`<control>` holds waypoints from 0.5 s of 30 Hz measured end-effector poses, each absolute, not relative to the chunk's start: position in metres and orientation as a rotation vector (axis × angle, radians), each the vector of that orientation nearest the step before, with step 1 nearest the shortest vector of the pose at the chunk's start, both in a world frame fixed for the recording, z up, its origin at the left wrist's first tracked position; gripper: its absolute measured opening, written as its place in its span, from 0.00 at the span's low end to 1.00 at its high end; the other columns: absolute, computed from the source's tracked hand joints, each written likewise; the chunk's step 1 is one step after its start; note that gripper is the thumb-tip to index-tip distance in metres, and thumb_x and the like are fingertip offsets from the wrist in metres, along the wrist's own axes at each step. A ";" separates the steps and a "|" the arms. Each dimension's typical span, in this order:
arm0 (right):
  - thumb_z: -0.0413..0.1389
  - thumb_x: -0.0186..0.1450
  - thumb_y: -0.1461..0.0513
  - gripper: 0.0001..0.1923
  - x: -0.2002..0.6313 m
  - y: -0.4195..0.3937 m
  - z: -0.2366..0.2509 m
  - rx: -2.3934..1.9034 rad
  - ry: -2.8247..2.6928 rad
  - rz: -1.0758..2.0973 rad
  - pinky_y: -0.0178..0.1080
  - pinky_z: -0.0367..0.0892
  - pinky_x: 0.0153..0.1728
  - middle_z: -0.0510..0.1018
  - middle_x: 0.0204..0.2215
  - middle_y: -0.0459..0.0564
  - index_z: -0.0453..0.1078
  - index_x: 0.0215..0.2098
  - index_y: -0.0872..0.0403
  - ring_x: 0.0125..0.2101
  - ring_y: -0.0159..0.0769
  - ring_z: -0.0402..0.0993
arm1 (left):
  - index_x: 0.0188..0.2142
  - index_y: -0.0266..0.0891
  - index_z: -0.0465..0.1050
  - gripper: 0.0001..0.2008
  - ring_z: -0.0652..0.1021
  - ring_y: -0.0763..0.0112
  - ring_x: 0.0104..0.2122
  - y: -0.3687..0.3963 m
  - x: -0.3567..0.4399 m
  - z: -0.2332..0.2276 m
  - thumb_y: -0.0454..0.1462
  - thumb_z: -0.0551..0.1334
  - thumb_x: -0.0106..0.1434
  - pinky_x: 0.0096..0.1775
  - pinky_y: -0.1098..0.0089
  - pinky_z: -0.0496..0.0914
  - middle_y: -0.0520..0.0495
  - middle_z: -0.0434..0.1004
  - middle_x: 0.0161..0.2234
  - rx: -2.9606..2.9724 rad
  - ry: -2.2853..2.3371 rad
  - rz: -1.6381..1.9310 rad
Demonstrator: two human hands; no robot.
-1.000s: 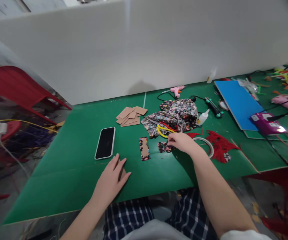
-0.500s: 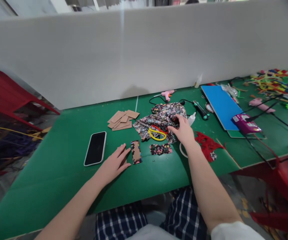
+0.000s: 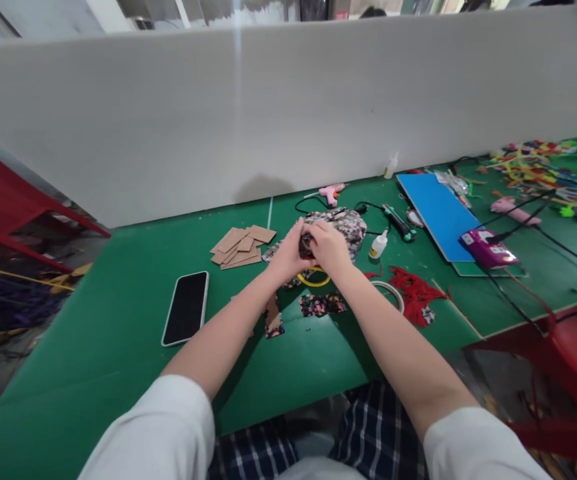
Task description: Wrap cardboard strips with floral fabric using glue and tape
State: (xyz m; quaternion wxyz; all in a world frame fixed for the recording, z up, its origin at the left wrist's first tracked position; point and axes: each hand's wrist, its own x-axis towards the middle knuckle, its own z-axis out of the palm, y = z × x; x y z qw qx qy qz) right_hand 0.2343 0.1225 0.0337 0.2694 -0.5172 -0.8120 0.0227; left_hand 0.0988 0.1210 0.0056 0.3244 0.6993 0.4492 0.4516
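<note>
The green table (image 3: 118, 347) carried all items, and its near edge ran below both forearms; the widest bare surface lay to the left of the hands and toward that edge. A white partition (image 3: 168, 120) closed off the far side behind the hands. The blue board (image 3: 435, 207) lay well to the right. The floral fabric (image 3: 348, 223) was bunched directly at and just beyond the hands. The left hand (image 3: 285, 257) and the right hand (image 3: 328, 245) met over its near edge, fingers curled and pinching a fold of the fabric between them. The black phone (image 3: 185, 308) lay left of the left forearm, apart from it. Cardboard pieces (image 3: 241, 245) sat just left of the left hand. A glue bottle (image 3: 378, 245) stood just right of the right hand.
</note>
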 end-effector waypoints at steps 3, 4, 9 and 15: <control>0.43 0.63 0.67 0.16 0.225 0.117 0.044 -1.213 -2.221 0.052 0.32 0.61 0.48 0.73 0.43 0.51 0.69 0.44 0.55 0.45 0.33 0.67 | 0.34 0.35 0.72 0.15 0.72 0.57 0.48 0.161 0.112 -0.003 0.30 0.66 0.42 0.54 0.60 0.62 0.41 0.75 0.42 1.491 1.239 1.326; 0.43 0.64 0.66 0.16 0.227 0.114 0.045 -1.193 -2.196 0.044 0.31 0.60 0.48 0.72 0.46 0.50 0.68 0.46 0.55 0.47 0.32 0.66 | 0.29 0.36 0.71 0.09 0.74 0.58 0.44 0.171 0.113 -0.006 0.30 0.65 0.44 0.52 0.59 0.65 0.43 0.77 0.37 1.427 1.269 1.348; 0.40 0.66 0.63 0.18 0.268 0.107 0.028 -1.474 -1.796 0.019 0.38 0.60 0.50 0.69 0.48 0.59 0.64 0.49 0.60 0.50 0.37 0.64 | 0.28 0.36 0.68 0.04 0.76 0.66 0.32 0.203 0.109 -0.021 0.35 0.61 0.51 0.39 0.65 0.72 0.47 0.75 0.27 1.111 1.413 1.457; 0.56 0.57 0.60 0.23 0.291 0.114 -0.011 -1.920 -1.831 0.257 0.42 0.65 0.39 0.73 0.42 0.60 0.64 0.50 0.58 0.40 0.45 0.71 | 0.34 0.36 0.69 0.08 0.77 0.61 0.35 0.203 0.104 -0.034 0.38 0.58 0.55 0.39 0.60 0.72 0.43 0.76 0.30 1.133 1.494 1.444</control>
